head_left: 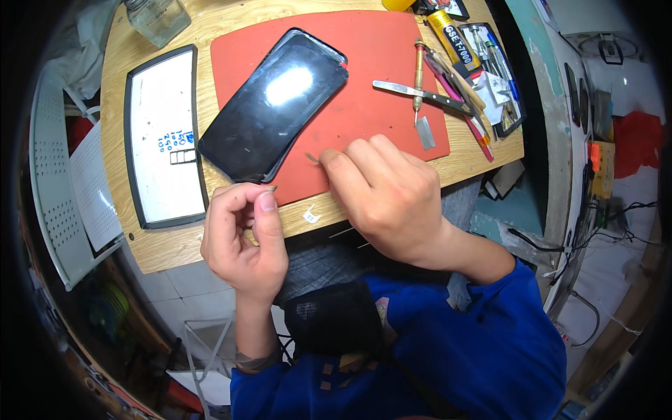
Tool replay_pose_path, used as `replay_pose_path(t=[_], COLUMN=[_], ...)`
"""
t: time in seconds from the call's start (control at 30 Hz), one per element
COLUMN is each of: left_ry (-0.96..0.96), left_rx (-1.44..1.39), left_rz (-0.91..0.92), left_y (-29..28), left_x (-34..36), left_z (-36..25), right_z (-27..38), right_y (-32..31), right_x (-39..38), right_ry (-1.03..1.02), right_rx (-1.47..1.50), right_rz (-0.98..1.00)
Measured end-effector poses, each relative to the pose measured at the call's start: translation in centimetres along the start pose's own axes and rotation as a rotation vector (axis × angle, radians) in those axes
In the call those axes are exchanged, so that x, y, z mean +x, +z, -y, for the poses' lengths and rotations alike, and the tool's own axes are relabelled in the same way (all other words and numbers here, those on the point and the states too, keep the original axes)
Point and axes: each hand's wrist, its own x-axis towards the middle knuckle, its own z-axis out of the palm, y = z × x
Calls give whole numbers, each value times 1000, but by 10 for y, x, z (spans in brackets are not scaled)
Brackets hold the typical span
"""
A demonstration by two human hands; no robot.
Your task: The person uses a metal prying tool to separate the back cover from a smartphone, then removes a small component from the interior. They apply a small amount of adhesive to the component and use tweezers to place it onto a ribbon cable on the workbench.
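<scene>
Over the near edge of the red mat, my left hand pinches a tiny brownish scrap between thumb and forefinger. My right hand is closed, its back turned up and its thumb mostly hidden. By its fingertips shows a small brown sliver; the grip on it is partly hidden. Beyond both hands a black smartphone lies slantwise on the red mat, glossy screen up, with a second edge showing along its far and right sides. Neither hand touches the phone.
A framed white board lies left of the mat, with a glass jar behind it. On the right are a knife-like spatula, a brass-handled scraper, a yellow tube and a tool tray. A white scrap lies near the table edge.
</scene>
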Motion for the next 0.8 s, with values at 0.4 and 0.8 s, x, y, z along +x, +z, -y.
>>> replay_pose_path(t=[0.4, 0.8], left_ry=[-4, -97], left_rx=[-5, -100], left_rz=[26, 33], left_y=[-3, -13], left_x=[0, 13], left_z=[1, -20], right_z=[-14, -71], right_y=[-5, -61], right_x=[-19, 73], right_ry=[29, -32], right_rx=[173, 103], right_rz=[-52, -347])
